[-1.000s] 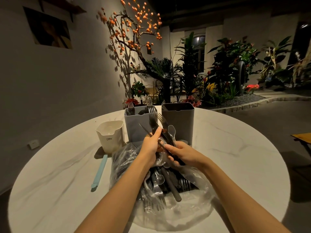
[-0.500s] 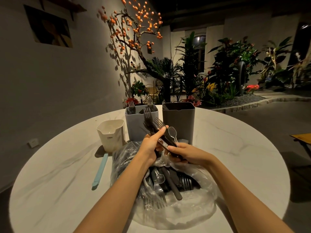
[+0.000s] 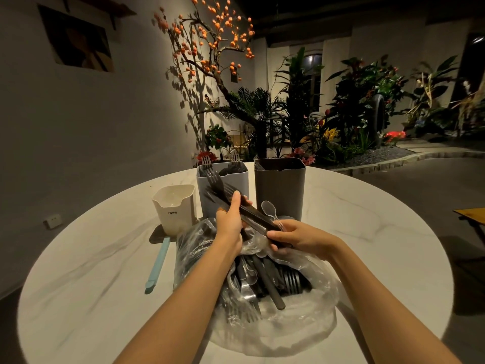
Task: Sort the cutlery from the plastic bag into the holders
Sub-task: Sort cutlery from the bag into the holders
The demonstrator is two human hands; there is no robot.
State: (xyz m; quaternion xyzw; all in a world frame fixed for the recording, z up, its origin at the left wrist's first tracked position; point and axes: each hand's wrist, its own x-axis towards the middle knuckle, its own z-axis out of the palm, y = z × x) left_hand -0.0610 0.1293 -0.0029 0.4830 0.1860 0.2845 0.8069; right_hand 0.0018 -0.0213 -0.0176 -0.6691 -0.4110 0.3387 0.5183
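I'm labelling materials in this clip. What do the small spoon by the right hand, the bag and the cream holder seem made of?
Small spoon: clear plastic, glossy; the dark holder shows through it. Bag: thin transparent plastic film, crinkled, with bright glints and cutlery visible inside. Cream holder: probably matte moulded plastic, smooth with rounded corners, though ceramic cannot be ruled out.

Dim, warm scene — one spotlight pools on the marble table and the wall at 12 o'clock, where the orange-berried branch throws sharp shadows. Corners fall to black; wide-angle bending curves the edges — dark forks slightly motion-blurred.
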